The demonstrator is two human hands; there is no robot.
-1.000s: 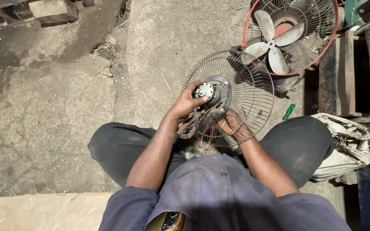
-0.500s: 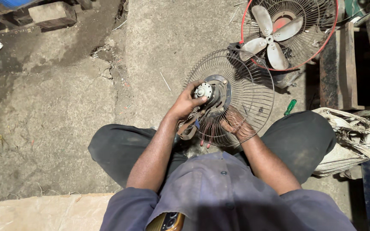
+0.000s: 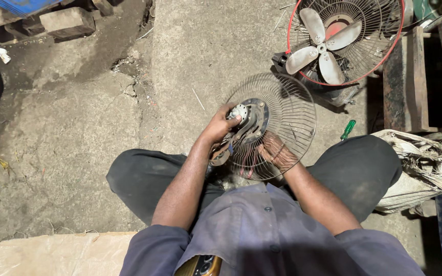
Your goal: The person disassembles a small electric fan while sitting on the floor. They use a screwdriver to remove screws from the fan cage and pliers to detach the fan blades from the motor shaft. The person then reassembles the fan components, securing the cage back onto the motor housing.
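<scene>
Two hands working on a wire fan guard held above the lap.

Left hand (image 3: 221,125) fingers curl closed on the motor hub (image 3: 249,120) at the centre of the fan guard (image 3: 292,110); right hand (image 3: 277,153) fingers grip its lower wires, forearms angled inward. A second fan (image 3: 333,38), a green screwdriver (image 3: 347,129) and a sack (image 3: 418,168) lie on the concrete floor (image 3: 78,128).

Left hand (image 3: 220,125) gripping motor hub (image 3: 247,118) of wire fan guard (image 3: 287,120); right hand (image 3: 276,153) behind guard's lower wires.
</scene>
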